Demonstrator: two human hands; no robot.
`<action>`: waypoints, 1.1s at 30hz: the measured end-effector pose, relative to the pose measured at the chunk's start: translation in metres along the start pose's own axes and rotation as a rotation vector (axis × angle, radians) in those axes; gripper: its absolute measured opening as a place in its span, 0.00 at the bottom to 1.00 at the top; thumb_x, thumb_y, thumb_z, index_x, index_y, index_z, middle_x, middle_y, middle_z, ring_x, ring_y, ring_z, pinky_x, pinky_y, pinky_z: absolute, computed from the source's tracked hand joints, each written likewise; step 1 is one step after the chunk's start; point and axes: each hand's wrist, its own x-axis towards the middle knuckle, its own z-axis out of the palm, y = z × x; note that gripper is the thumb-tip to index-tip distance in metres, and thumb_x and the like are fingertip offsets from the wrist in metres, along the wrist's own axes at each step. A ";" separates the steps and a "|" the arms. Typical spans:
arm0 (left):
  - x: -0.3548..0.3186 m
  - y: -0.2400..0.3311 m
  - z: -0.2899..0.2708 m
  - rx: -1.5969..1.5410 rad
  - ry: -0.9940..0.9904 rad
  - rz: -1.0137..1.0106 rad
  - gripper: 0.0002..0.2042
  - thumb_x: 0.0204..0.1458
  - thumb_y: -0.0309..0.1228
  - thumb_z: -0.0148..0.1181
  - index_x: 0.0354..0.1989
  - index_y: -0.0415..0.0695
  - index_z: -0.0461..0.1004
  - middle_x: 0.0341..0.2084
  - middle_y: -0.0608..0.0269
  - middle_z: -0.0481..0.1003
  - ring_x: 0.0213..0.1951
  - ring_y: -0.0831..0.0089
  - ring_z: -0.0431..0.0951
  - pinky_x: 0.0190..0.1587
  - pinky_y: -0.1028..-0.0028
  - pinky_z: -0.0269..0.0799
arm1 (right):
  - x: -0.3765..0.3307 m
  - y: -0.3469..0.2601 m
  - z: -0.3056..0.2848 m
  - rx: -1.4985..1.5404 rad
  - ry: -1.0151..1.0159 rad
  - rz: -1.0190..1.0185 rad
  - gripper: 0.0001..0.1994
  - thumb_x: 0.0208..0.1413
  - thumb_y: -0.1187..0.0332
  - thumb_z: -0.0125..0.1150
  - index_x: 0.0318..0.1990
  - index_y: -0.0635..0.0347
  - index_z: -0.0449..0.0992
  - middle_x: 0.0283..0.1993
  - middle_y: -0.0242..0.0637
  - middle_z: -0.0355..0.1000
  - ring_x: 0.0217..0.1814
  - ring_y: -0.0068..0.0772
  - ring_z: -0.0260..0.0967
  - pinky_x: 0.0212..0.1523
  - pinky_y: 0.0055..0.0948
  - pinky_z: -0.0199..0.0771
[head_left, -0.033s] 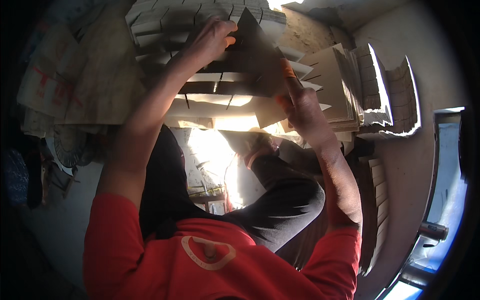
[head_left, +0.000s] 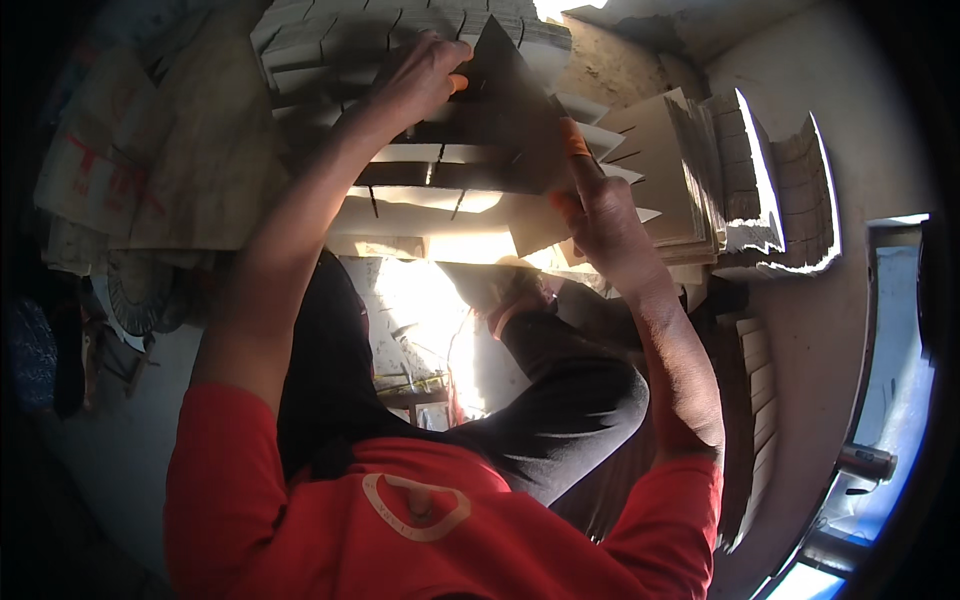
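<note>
My left hand [head_left: 425, 75] grips the upper left edge of a dark, flat cardboard sheet [head_left: 505, 120] held out in front of me. My right hand [head_left: 600, 210] holds the same sheet at its lower right corner. Orange covers sit on some fingertips of both hands. Under the sheet lies a pile of slotted cardboard pieces [head_left: 420, 190], lit by sun along their edges. My red sleeves and black-trousered knee [head_left: 570, 390] fill the lower part of the view.
Stacks of cut cardboard stand at the right [head_left: 690, 170] and far right [head_left: 810, 190]. More flattened cardboard leans at the left [head_left: 150, 170]. Another stack sits at the top [head_left: 330, 40]. A pale wall and a door frame [head_left: 880, 330] are at the right.
</note>
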 end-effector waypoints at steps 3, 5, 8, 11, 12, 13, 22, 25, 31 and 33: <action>0.006 -0.024 0.016 0.083 -0.025 0.028 0.13 0.44 0.23 0.63 0.41 0.37 0.75 0.33 0.47 0.76 0.39 0.53 0.77 0.42 0.62 0.72 | 0.007 -0.003 -0.005 0.066 -0.038 0.027 0.41 0.52 0.83 0.55 0.71 0.47 0.45 0.25 0.40 0.72 0.13 0.24 0.64 0.14 0.25 0.68; 0.008 -0.036 0.025 0.100 -0.062 0.013 0.14 0.44 0.22 0.63 0.42 0.38 0.74 0.34 0.47 0.75 0.40 0.52 0.76 0.44 0.62 0.71 | 0.012 -0.011 -0.016 0.112 -0.099 0.064 0.40 0.52 0.83 0.55 0.71 0.48 0.45 0.25 0.39 0.72 0.13 0.23 0.63 0.13 0.25 0.68; 0.009 -0.043 0.029 0.103 -0.086 -0.020 0.17 0.44 0.22 0.64 0.46 0.40 0.74 0.35 0.50 0.75 0.44 0.54 0.75 0.47 0.64 0.70 | 0.019 -0.017 -0.022 0.111 -0.164 0.066 0.40 0.53 0.82 0.56 0.71 0.48 0.45 0.25 0.39 0.72 0.12 0.22 0.63 0.12 0.24 0.67; 0.006 -0.035 0.028 -0.014 -0.024 0.030 0.12 0.45 0.25 0.64 0.39 0.38 0.75 0.30 0.49 0.76 0.38 0.54 0.76 0.42 0.62 0.72 | 0.019 -0.007 -0.013 0.052 -0.125 -0.009 0.40 0.52 0.82 0.56 0.71 0.49 0.45 0.26 0.39 0.72 0.12 0.22 0.63 0.11 0.24 0.66; 0.004 -0.008 0.018 -0.081 -0.059 0.017 0.10 0.46 0.27 0.64 0.36 0.37 0.75 0.27 0.48 0.75 0.34 0.52 0.77 0.39 0.61 0.72 | 0.017 -0.004 -0.013 0.035 -0.117 0.005 0.40 0.52 0.82 0.56 0.70 0.50 0.45 0.27 0.39 0.72 0.12 0.22 0.62 0.11 0.24 0.66; 0.001 0.020 0.007 -0.150 -0.093 0.008 0.09 0.46 0.29 0.64 0.32 0.37 0.75 0.24 0.47 0.75 0.31 0.51 0.77 0.35 0.60 0.73 | 0.015 -0.002 -0.015 0.030 -0.106 0.020 0.39 0.52 0.82 0.56 0.70 0.50 0.46 0.27 0.39 0.72 0.12 0.22 0.63 0.11 0.24 0.67; -0.083 0.069 0.018 -0.216 -0.268 0.006 0.03 0.42 0.23 0.55 0.22 0.36 0.71 0.19 0.45 0.72 0.26 0.54 0.77 0.29 0.61 0.70 | 0.009 -0.004 -0.017 -0.160 0.037 -0.217 0.40 0.44 0.83 0.58 0.67 0.66 0.46 0.28 0.57 0.72 0.33 0.57 0.73 0.32 0.44 0.72; -0.083 0.065 0.018 -0.226 -0.293 0.004 0.02 0.42 0.22 0.54 0.24 0.36 0.72 0.19 0.44 0.72 0.25 0.52 0.77 0.28 0.62 0.70 | 0.000 -0.007 -0.018 -0.058 -0.059 -0.058 0.41 0.44 0.83 0.57 0.68 0.66 0.45 0.29 0.58 0.72 0.35 0.57 0.73 0.34 0.44 0.72; -0.083 0.074 0.010 -0.206 -0.381 -0.035 0.05 0.44 0.22 0.56 0.30 0.35 0.74 0.23 0.44 0.74 0.27 0.50 0.77 0.31 0.63 0.71 | -0.026 0.016 0.035 -0.146 -0.189 0.054 0.35 0.54 0.70 0.60 0.68 0.59 0.50 0.28 0.57 0.72 0.35 0.54 0.74 0.36 0.46 0.73; -0.084 0.075 0.012 -0.195 -0.436 -0.088 0.07 0.45 0.24 0.58 0.33 0.35 0.75 0.25 0.45 0.75 0.30 0.51 0.77 0.33 0.64 0.72 | -0.022 0.011 0.017 -0.125 -0.083 0.057 0.30 0.54 0.65 0.62 0.64 0.58 0.59 0.27 0.54 0.73 0.33 0.51 0.75 0.34 0.44 0.74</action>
